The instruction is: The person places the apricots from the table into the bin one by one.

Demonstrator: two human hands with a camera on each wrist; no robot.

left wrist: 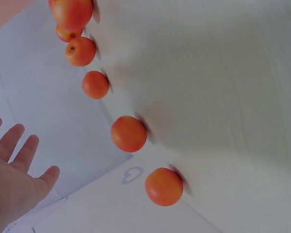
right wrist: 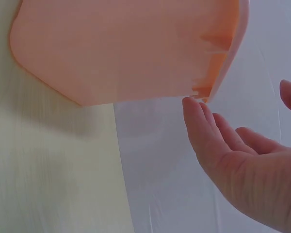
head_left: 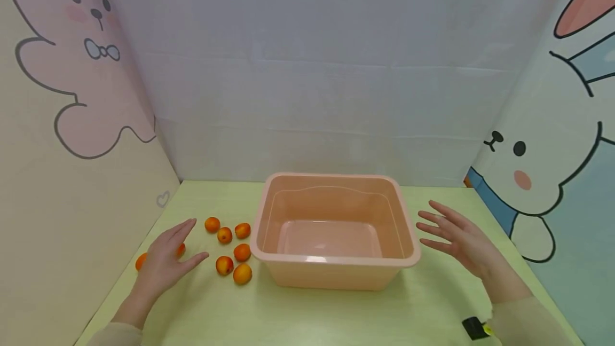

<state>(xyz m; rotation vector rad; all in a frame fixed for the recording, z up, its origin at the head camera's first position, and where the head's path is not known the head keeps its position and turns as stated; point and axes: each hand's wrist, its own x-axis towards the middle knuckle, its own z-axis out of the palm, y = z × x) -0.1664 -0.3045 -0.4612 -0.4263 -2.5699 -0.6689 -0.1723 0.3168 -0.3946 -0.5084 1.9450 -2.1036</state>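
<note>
A pink plastic tub stands on the table with its inside bare. Left of it lie several small round orange-red fruits, loosely grouped. My left hand is over the left end of the group, thumb and fingers apart and holding nothing. It partly hides a fruit, while another fruit shows at its outer side. On the tub's right, my right hand is raised with spread fingers, nothing in it. Its fingertips overlap the tub's rim in the right wrist view.
The pale green table meets a white backdrop behind the tub. Cartoon-printed side panels stand at left and right. A small black object with a bit of yellow lies beside the right sleeve.
</note>
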